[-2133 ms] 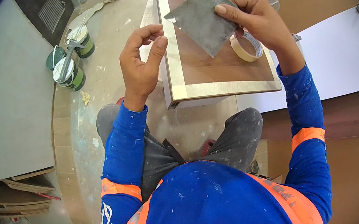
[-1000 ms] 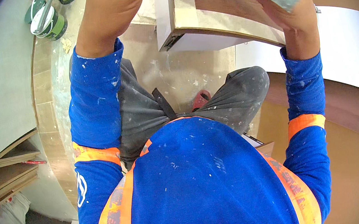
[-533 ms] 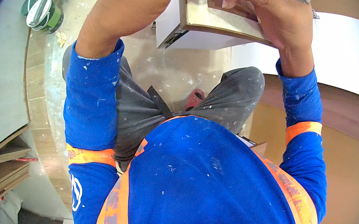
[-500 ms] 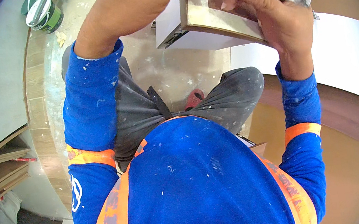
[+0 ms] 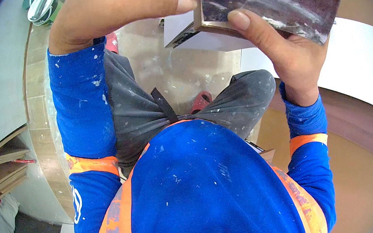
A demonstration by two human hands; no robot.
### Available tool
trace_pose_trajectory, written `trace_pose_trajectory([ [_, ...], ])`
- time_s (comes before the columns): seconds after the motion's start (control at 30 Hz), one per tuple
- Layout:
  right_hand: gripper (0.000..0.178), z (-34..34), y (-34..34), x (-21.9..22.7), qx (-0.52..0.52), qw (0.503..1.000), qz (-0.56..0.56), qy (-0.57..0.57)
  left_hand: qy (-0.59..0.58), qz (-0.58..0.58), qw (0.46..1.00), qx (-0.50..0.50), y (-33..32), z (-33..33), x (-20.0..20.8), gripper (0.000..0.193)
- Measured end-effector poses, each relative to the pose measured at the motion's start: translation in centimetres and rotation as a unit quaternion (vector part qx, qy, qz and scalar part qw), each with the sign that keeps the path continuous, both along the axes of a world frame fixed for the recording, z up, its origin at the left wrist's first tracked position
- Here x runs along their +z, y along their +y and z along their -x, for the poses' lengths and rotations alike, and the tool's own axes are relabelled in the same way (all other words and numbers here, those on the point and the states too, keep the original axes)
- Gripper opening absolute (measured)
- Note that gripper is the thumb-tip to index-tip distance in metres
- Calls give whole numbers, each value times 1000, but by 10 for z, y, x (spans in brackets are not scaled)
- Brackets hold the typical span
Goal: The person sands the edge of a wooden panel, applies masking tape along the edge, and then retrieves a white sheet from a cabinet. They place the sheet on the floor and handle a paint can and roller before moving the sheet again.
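Observation:
My right hand [image 5: 290, 54] grips a dark, flat, square-edged plate [image 5: 270, 0], its thumb across the face and the other fingers behind. White paste-like smears run along the plate's lower edge, and its upper part is cut off by the frame. Beside its left edge is my left hand [image 5: 110, 13], thumb stretched toward the plate. The left fingers are curled and partly out of frame; what they hold, if anything, I cannot make out. Below the plate, a white drawer-like box [image 5: 214, 41] with a brown edge and metal runner is partly covered.
A green and white bucket [image 5: 45, 12] with a grey tool across it stands at far left. Boards [image 5: 7, 177] are stacked in a recess at left. White and brown panels [image 5: 360, 63] line the right side. My legs [image 5: 241, 99] are folded on the paint-spotted floor [image 5: 155, 63].
The plate has come lower and shows more of its smeared face. My left hand has shifted left, its thumb now apart from the other fingers. My right hand has dropped slightly.

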State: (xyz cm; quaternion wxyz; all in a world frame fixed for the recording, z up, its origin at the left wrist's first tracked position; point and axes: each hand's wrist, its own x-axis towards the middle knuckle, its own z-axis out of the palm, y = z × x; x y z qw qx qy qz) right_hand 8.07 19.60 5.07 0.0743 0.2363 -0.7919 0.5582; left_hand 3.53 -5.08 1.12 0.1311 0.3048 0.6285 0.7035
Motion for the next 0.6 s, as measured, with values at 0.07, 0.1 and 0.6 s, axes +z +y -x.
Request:
trace_pose_trajectory([
  [0.07, 65, -1, 4, 4, -31, 998, -10, -48, 18, 14, 1000, -13, 1, 3, 1, 23],
  [0.1, 66, -3, 5, 4, -51, 995, -18, -82, 25, 18, 999, -17, 0, 2, 2, 22],
  [0.6, 28, -9, 18, 4, -58, 996, -62, -33, 62, 24, 998, -5, 1, 0, 5, 14],
])
